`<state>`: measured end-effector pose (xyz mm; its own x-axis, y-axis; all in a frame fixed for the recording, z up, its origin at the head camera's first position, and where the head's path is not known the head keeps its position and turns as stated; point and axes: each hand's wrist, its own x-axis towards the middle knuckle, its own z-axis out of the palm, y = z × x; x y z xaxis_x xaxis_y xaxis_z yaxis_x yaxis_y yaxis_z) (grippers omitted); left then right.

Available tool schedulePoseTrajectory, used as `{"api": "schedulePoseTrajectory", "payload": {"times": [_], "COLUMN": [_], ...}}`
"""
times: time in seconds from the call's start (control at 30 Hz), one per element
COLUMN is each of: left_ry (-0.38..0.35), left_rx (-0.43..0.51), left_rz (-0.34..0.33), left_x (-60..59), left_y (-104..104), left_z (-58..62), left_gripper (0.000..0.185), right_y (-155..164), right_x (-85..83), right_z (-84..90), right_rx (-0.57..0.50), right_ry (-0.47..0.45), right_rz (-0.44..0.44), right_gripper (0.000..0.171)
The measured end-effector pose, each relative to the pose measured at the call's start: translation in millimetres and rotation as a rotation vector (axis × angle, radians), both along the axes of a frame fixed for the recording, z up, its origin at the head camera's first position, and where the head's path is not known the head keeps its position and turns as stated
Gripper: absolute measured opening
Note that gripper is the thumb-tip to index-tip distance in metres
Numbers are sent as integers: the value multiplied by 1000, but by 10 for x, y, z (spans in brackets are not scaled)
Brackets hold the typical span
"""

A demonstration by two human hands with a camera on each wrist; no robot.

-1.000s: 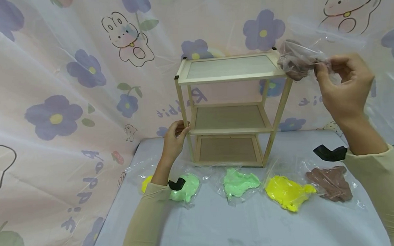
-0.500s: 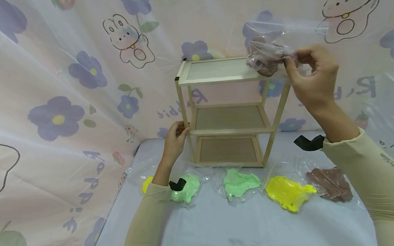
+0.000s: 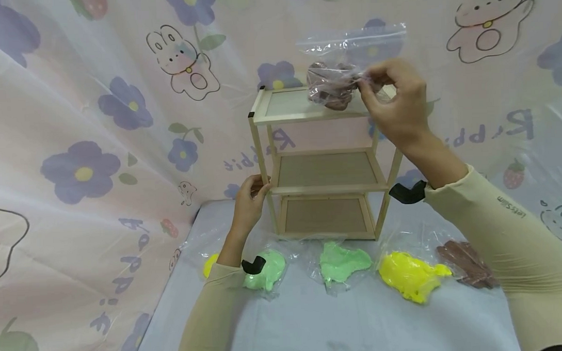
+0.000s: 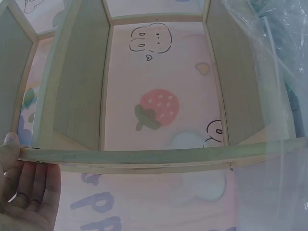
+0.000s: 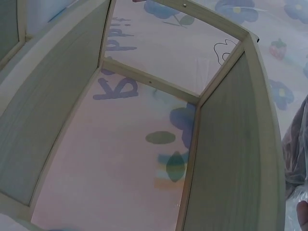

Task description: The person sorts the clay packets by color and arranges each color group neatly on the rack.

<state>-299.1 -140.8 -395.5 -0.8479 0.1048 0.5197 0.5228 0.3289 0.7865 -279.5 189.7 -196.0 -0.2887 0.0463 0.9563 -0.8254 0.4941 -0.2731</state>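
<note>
Right hand [image 3: 392, 102] raised over the top shelf of the wooden rack [image 3: 324, 158], fingers pinched on a clear bag of brown dough [image 3: 335, 80]; bag hanging just above the top shelf, toward its right half, its open plastic flap standing up against the curtain. Whether the bag touches the shelf: cannot tell. Left hand [image 3: 249, 200] wrapped round the rack's front left post at middle-shelf height, thumb on the front of the post in the left wrist view. Rack upright at the back of the grey counter [image 3: 314, 319]. Along the front, in a row, bagged lumps: yellow bag [image 3: 208, 261] partly behind the left sleeve, green bag [image 3: 268, 269], second green bag [image 3: 342, 261], bright yellow bag [image 3: 410, 274], second brown bag [image 3: 465, 264] beside the right sleeve. Flowered curtain [image 3: 98, 125] behind and to the left.
</note>
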Motion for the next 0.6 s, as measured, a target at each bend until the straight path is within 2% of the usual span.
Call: {"api": "schedulePoseTrajectory", "payload": {"times": [0.13, 0.33, 0.6], "left_ry": [-7, -4, 6], "left_rx": [11, 12, -7], "left_rz": [0, 5, 8], "left_x": [5, 3, -12], "left_y": [-6, -6, -8], "left_z": [-6, -14, -24], "left_gripper": [31, 33, 31], "right_y": [-88, -187, -390], "right_x": [-54, -172, -283], "right_z": [27, 55, 124], "right_rx": [36, 123, 119], "right_ry": [22, 42, -60], "right_rz": [37, 44, 19], "right_gripper": [9, 12, 10]}}
